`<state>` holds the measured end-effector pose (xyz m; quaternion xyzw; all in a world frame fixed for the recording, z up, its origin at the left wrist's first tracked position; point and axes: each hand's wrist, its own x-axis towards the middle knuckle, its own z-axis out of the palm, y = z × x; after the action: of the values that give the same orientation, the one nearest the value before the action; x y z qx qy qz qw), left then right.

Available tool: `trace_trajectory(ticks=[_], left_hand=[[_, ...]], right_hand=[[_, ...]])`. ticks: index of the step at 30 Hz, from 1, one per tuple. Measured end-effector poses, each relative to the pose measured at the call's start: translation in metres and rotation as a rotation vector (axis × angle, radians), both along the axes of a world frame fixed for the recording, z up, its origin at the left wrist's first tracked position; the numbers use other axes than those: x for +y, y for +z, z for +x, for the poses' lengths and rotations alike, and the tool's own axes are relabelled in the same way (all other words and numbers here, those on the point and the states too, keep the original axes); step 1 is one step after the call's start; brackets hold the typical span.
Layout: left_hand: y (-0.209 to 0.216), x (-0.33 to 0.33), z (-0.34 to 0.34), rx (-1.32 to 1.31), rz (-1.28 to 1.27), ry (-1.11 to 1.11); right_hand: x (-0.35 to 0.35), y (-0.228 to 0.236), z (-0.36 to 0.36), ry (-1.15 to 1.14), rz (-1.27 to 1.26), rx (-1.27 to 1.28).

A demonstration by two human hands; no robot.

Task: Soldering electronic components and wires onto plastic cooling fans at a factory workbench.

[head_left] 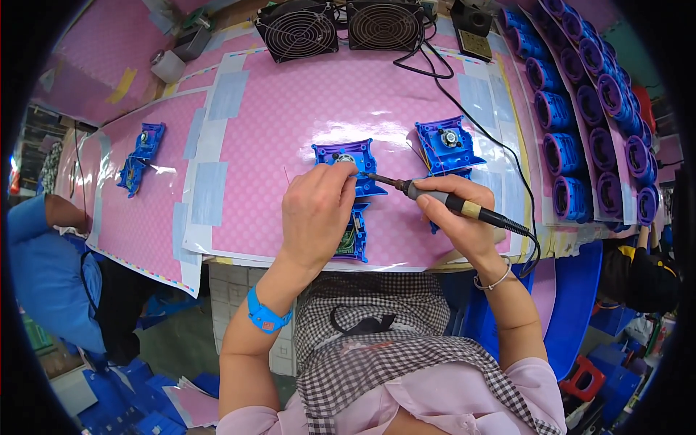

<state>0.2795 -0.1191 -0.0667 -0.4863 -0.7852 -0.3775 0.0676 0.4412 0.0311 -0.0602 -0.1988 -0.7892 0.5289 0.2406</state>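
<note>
My right hand (464, 217) grips a soldering iron (471, 210) with a dark handle and a band of yellow tape. Its tip points left at a blue plastic housing (367, 150) in the middle of the table. Bent over that housing is my left hand (317, 214), fingertips pinched together close to the iron's tip; whatever they hold is hidden. A round metal part (343, 158) shows inside the housing. Below it, partly under my left hand, lies another blue piece with a green circuit board (350, 243). A thin red wire sticks out left of my hand.
A second blue housing (449, 138) lies to the right, another (141, 159) far left. Two fans (301, 32) stand at the back beside an iron stand (475, 43). The iron's black cable (500, 141) crosses the right side. Racked purple-blue rings (569, 152) fill the right. A person's blue sleeve (54, 268) is left.
</note>
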Motion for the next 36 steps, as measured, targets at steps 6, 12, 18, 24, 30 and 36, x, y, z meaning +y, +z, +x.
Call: trace_trajectory(ticks=[6, 12, 18, 24, 30, 36], left_hand=[[0.001, 0.000, 0.000, 0.001, -0.006, 0.003], [0.001, 0.000, 0.001, -0.004, -0.025, 0.001], [0.000, -0.002, -0.001, -0.066, 0.154, -0.034], [0.022, -0.029, -0.008, -0.251, 0.065, 0.219], [0.010, -0.018, 0.001, -0.246, -0.039, 0.185], [0.016, -0.005, 0.004, -0.450, 0.002, 0.147]], right_hand=[[0.000, 0.000, 0.000, 0.008, 0.020, 0.009], [-0.001, 0.000, -0.001, 0.006, -0.001, 0.009], [0.000, 0.001, -0.002, 0.038, 0.064, 0.029], [-0.002, -0.002, 0.000, -0.010, 0.041, 0.067], [-0.005, -0.002, 0.000, 0.008, 0.029, 0.040], [-0.004, -0.002, 0.000, -0.010, 0.050, 0.049]])
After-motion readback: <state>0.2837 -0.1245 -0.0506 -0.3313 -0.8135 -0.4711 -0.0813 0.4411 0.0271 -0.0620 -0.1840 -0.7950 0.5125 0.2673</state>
